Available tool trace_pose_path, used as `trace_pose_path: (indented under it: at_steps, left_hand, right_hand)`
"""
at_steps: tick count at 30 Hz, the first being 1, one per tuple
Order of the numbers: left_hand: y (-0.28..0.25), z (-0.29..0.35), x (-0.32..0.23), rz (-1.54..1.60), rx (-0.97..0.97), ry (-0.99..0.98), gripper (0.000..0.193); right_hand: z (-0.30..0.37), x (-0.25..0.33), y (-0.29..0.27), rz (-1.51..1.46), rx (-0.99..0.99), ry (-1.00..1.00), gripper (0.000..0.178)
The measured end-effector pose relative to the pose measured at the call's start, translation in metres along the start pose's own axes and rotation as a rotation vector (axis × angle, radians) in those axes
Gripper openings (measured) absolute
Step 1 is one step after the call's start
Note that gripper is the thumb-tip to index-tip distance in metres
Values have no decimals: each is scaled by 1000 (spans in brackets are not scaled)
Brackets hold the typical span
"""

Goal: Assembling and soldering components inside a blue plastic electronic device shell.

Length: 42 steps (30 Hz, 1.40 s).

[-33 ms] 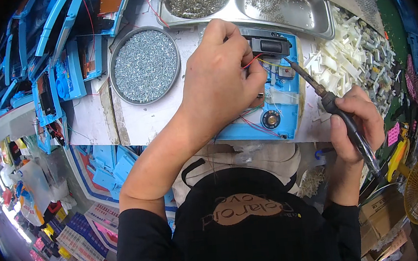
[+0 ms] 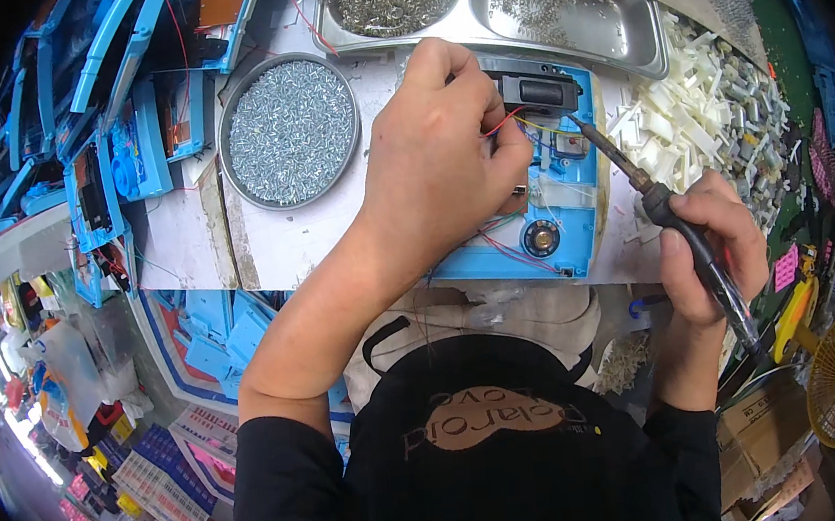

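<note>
A: What has the right hand (image 2: pixel 709 258) got, right of centre?
B: A soldering iron (image 2: pixel 640 180), the fingers wrapped around its dark grip behind the metal barrel, presumably to stay off the heat.
A: And the left hand (image 2: pixel 441 138), at the centre?
B: Curled nearly closed, thumb and forefinger pinching the red wire (image 2: pixel 506 119), probably to steady it. The rest of what its fingertips meet is hidden.
A: Where's the work itself?
B: The blue housing (image 2: pixel 503 264) lies right of the left hand, open side up, likely so its inside can be reached. A round speaker (image 2: pixel 541 239) sits near its lower edge, a black module (image 2: pixel 539 95) near its upper one. The iron points beside that module; I can't tell whether it touches.
A: Farther out?
B: Screws (image 2: pixel 293 132) upper left of centre, white plastic pieces (image 2: pixel 672 136) upper right, a metal tray (image 2: pixel 622 40) along the top, seemingly sorted within reach.
</note>
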<state>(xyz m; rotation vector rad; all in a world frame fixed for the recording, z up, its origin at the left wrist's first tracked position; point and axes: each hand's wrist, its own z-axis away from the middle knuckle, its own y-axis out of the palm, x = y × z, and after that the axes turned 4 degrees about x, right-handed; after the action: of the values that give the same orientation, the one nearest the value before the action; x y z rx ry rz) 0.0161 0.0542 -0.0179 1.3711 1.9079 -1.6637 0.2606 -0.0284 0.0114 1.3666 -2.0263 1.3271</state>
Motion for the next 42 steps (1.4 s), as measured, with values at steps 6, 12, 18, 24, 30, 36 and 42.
trace_pose_path:
  at_steps: [6,12,18,24,30,36,42]
  left_hand:
    - [-4,1,0,-23,13,25,14]
    - [-23,14,-28,-75,268,226,35]
    - [-1,11,-15,96,389,255,20]
    - [-8,1,-21,352,425,-135,11]
    - [0,6,-9,290,340,162,13]
    - [-11,9,-12,117,497,280,21]
    - [-15,9,-11,53,522,332,28]
  right_hand:
    - [3,1,-2,-5,-18,14,28]
    - [21,-1,-13,-99,-175,42,28]
    - [25,-1,-11,-81,-149,89,29]
    - [25,5,0,-144,-233,237,28]
    - [33,6,-14,-190,-243,220,29]
    - [45,14,-28,-258,-63,190,25]
    - [33,13,-18,-204,144,164,23]
